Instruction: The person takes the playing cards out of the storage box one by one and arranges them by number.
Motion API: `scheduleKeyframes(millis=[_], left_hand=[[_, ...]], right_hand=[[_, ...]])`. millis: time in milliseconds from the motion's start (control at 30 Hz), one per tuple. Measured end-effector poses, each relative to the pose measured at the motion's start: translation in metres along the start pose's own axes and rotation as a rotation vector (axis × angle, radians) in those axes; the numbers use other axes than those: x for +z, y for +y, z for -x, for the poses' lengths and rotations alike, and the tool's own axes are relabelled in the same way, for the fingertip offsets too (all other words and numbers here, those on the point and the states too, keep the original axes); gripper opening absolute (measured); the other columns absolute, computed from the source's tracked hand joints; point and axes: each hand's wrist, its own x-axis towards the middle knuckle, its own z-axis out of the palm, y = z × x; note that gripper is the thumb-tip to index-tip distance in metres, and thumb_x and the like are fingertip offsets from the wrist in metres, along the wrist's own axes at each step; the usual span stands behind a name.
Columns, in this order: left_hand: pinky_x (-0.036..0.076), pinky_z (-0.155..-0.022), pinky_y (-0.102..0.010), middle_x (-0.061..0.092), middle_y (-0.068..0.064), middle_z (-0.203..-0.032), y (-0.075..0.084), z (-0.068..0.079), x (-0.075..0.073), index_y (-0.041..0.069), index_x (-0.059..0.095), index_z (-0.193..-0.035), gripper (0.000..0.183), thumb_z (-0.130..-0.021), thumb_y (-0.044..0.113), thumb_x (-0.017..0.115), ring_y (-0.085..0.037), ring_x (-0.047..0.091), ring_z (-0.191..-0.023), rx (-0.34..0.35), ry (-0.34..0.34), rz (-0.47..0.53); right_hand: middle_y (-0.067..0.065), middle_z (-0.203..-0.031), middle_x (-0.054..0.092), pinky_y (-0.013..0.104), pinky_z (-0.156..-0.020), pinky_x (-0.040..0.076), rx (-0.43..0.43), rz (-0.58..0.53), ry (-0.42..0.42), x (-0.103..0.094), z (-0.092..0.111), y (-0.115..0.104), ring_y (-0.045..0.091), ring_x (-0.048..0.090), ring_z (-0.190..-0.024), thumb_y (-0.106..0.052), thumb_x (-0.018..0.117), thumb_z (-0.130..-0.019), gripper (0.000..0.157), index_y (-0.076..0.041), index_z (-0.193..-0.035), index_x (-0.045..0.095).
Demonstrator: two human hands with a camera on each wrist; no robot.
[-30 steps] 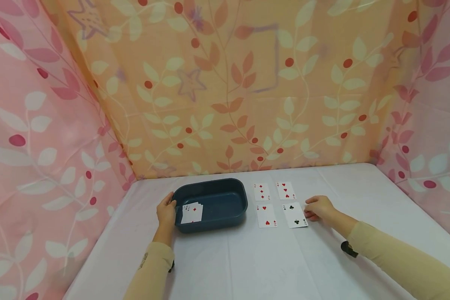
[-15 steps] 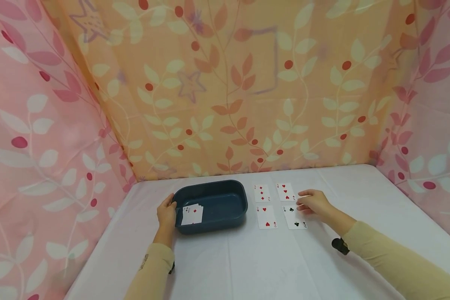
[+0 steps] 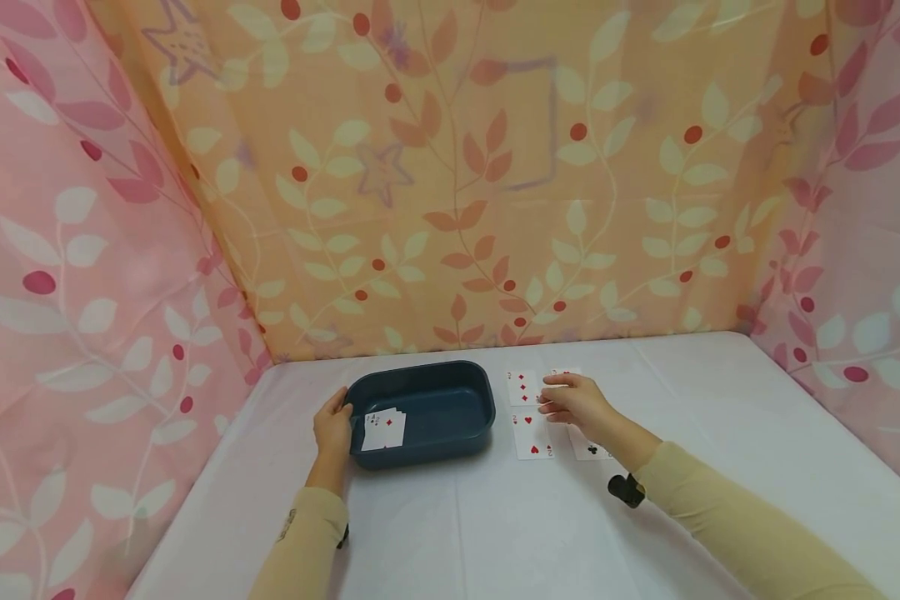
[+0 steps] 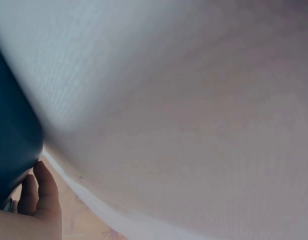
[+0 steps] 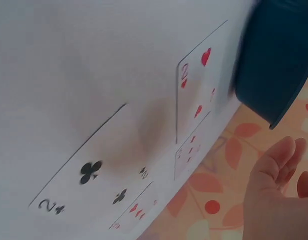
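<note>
My left hand [image 3: 332, 429] grips the left end of a dark blue rectangular tray [image 3: 450, 408]; its fingers touch the outer wall in the left wrist view. A small fanned pile of playing cards [image 3: 382, 431] lies inside at the left, an ace of diamonds apparently on top. Over the cards right of the tray hovers my right hand [image 3: 581, 408], fingers loosely bent, holding nothing visible. Beneath or beside it lie a two of hearts [image 3: 528, 437], a three of diamonds [image 3: 521, 387], a two of clubs [image 5: 93, 175] and a three of hearts [image 3: 566, 372], these last two partly hidden in the head view.
A white cloth [image 3: 450, 533] covers the table. Patterned curtains stand on three sides: orange fabric [image 3: 450, 167] at the back and pink fabric at the left [image 3: 82, 333] and right [image 3: 870, 250]. A black wrist strap [image 3: 627, 490] sits below the right sleeve.
My right hand has moved left from beside the two of clubs, across the cards toward the two of hearts. The left hand and the tray stay put.
</note>
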Motion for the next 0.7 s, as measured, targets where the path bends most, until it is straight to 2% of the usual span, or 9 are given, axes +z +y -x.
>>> scheduleKeyframes(millis=[367,567,700], left_hand=[[0.025,-0.115,-0.042,0.038,-0.021,-0.148,-0.002,-0.001,0.000,-0.003,0.042,-0.144,0.044,-0.099,-0.001,0.040,-0.034,0.033,-0.139,-0.019,-0.014,-0.010],[0.027,-0.114,-0.042,0.040,-0.020,-0.147,-0.003,-0.002,0.001,-0.003,0.043,-0.143,0.044,-0.099,-0.001,0.042,-0.033,0.034,-0.139,-0.022,-0.002,-0.014],[0.028,-0.113,-0.042,0.040,-0.019,-0.147,-0.003,-0.002,0.001,-0.002,0.043,-0.143,0.044,-0.100,0.000,0.042,-0.033,0.034,-0.139,-0.025,-0.003,-0.012]], right_hand=[[0.016,-0.095,0.067,0.025,-0.068,0.057,-0.038,-0.076,-0.065,0.043,-0.007,0.000,0.014,0.067,-0.070,-0.005,0.054,-0.097,0.043,0.009,-0.136,0.043],[0.026,-0.106,0.065,0.025,-0.070,0.057,-0.052,-0.116,-0.130,0.064,-0.008,-0.002,0.013,0.067,-0.071,-0.003,0.054,-0.097,0.046,0.011,-0.138,0.040],[0.022,-0.103,0.066,0.026,-0.071,0.058,-0.058,-0.136,-0.164,0.078,-0.008,-0.004,0.013,0.068,-0.072,-0.002,0.054,-0.097,0.047,0.012,-0.139,0.039]])
